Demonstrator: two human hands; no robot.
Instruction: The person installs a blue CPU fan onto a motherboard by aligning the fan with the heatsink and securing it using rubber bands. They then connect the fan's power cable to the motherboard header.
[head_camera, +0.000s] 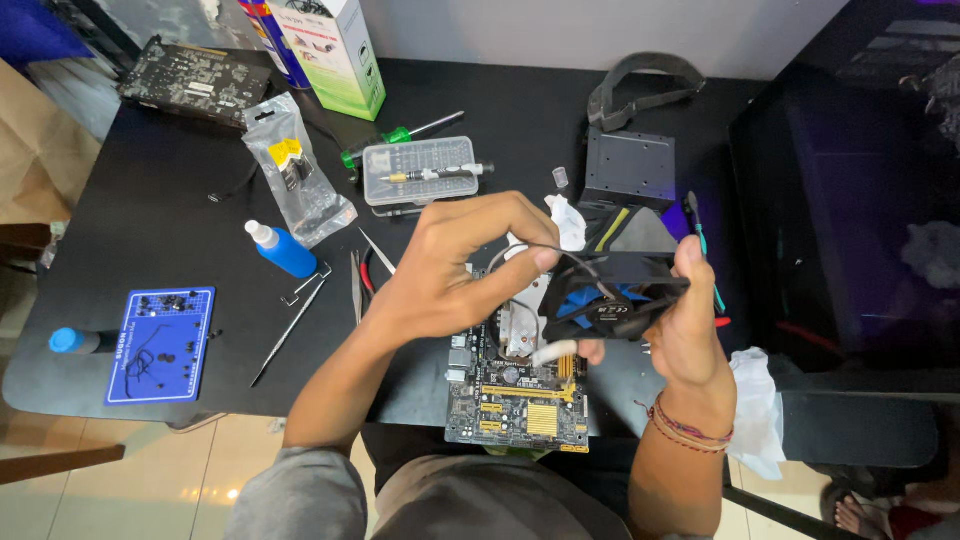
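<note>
1. A green-and-white carton (345, 50) is standing at twelve o'clock; a clear plastic pouch (295, 170) is lying at ten.
2. A blue mat (160, 345) is sitting at eight o'clock.
3. The left hand (450, 275) is pinching the wire of a black-framed, blue-bladed fan (610, 295).
4. The right hand (690, 330) is clamping the fan's edge, above the motherboard (520, 395), centre.

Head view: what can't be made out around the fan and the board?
- Motherboard: upper part hidden behind the left hand and the cooler fan.
- Fan blades: partly covered by the right hand and the frame.
- Where the thin fan cable ends: lost behind the left fingers.
- Bits in the clear bit case: too small to tell.
- Black PC case: cut off by the right edge, interior too dark.
</note>
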